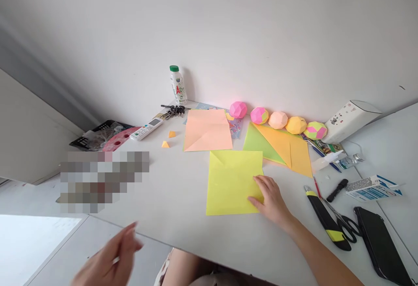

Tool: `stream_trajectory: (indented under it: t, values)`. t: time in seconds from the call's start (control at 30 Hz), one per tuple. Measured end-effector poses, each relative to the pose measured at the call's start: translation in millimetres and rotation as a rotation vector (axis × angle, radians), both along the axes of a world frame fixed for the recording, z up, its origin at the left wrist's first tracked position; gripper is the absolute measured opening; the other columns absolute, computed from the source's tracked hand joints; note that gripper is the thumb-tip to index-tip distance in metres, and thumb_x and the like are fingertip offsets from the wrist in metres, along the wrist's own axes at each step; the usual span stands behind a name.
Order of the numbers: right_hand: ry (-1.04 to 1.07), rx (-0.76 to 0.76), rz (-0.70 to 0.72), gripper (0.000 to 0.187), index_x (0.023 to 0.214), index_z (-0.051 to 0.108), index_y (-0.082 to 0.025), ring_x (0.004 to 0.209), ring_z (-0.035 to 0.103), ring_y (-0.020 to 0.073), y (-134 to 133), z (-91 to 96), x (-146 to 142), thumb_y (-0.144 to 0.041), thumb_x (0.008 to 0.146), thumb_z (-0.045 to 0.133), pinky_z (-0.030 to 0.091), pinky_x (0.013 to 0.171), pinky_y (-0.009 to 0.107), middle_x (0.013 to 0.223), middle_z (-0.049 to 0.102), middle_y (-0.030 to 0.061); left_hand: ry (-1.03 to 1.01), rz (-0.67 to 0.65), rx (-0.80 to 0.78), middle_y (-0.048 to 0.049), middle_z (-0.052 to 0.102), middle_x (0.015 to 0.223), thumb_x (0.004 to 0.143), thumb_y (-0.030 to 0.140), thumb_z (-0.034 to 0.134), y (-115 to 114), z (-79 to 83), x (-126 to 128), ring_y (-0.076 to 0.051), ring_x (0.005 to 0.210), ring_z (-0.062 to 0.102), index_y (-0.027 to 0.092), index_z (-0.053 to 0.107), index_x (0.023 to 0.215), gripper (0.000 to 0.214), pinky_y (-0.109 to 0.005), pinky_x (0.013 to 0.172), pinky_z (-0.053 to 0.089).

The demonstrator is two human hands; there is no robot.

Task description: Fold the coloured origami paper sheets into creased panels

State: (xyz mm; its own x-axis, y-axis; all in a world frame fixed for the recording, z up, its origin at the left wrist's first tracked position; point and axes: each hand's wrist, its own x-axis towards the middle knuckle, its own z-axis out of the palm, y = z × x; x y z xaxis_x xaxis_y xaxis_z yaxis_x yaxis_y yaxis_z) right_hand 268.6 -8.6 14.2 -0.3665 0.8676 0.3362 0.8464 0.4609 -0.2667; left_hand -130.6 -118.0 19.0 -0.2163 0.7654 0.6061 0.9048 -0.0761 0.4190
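Observation:
A square sheet of yellow paper [233, 186] lies on the white table, with a short diagonal crease near its top left corner. My right hand [271, 199] rests on the paper's right edge, thumb and fingers apart. In front of the table's front left edge, my left hand [112, 255] is raised in the air, slightly blurred. Its fingers are drawn together, and nothing shows between them. Behind the yellow sheet lies a creased peach paper [209, 129]. To the right are orange paper [285, 144] and green paper [264, 144], overlapping.
Several faceted paper balls, one pink [238, 109], line the wall. On the right lie a utility knife [326, 220], scissors [346, 227] and a black phone [382, 242]. At left are a remote control [146, 129], keys [174, 112], a bottle [178, 86] and small orange pieces [166, 144].

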Motion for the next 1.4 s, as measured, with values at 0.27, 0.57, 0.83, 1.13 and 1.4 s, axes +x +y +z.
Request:
stream_trajectory:
  t: [0.27, 0.57, 0.83, 1.13, 1.4]
  values:
    - [-0.108, -0.156, -0.021, 0.043, 0.113, 0.058, -0.021, 0.103, 0.053, 0.0285, -1, 10.4, -2, -0.050, 0.081, 0.064, 0.047, 0.086, 0.047, 0.103, 0.059, 0.0103, 0.202, -1.074, -0.227, -0.0179, 0.050, 0.136, 0.093, 0.035, 0.051, 133, 24.9, 121, -0.026, 0.113, 0.060, 0.018, 0.047, 0.131, 0.042, -0.035, 0.082, 0.057]
    - [-0.079, -0.324, -0.020, 0.066, 0.123, 0.053, -0.024, 0.107, 0.050, 0.0288, 3, 20.2, 3, -0.057, 0.069, 0.073, 0.044, 0.091, 0.048, 0.114, 0.056, 0.0096, 0.213, -1.158, -0.175, -0.0160, 0.054, 0.131, 0.086, 0.042, 0.058, 160, -16.3, 136, -0.030, 0.125, 0.048, 0.016, 0.052, 0.126, 0.048, -0.047, 0.100, 0.047]
    - [-0.063, -0.338, -0.060, 0.051, 0.104, 0.058, -0.023, 0.109, 0.049, 0.0272, 2, 23.6, -1, -0.047, 0.065, 0.079, 0.043, 0.093, 0.046, 0.112, 0.054, 0.0081, -0.057, -1.004, -0.176, -0.0091, 0.065, 0.096, 0.092, 0.024, 0.044, 175, -15.6, 124, -0.022, 0.088, 0.062, 0.020, 0.065, 0.097, 0.022, -0.039, 0.079, 0.055]
    - [-0.037, -0.367, -0.063, 0.050, 0.107, 0.059, -0.023, 0.100, 0.054, 0.0241, 3, 22.2, 0, -0.051, 0.069, 0.077, 0.046, 0.089, 0.044, 0.102, 0.059, 0.0059, -0.630, -0.748, -0.175, -0.0091, 0.052, 0.124, 0.087, 0.025, 0.050, 182, -5.8, 107, -0.025, 0.119, 0.053, 0.021, 0.066, 0.095, 0.019, -0.045, 0.095, 0.050]
    - [0.045, -0.292, -0.023, 0.044, 0.103, 0.060, -0.026, 0.102, 0.053, 0.0261, 4, 7.3, 7, -0.053, 0.072, 0.073, 0.046, 0.091, 0.047, 0.105, 0.058, 0.0066, -1.215, -0.805, -0.386, -0.0069, 0.063, 0.118, 0.065, 0.023, 0.073, 173, 15.2, 110, -0.028, 0.116, 0.059, 0.020, 0.065, 0.087, 0.024, -0.039, 0.099, 0.048]
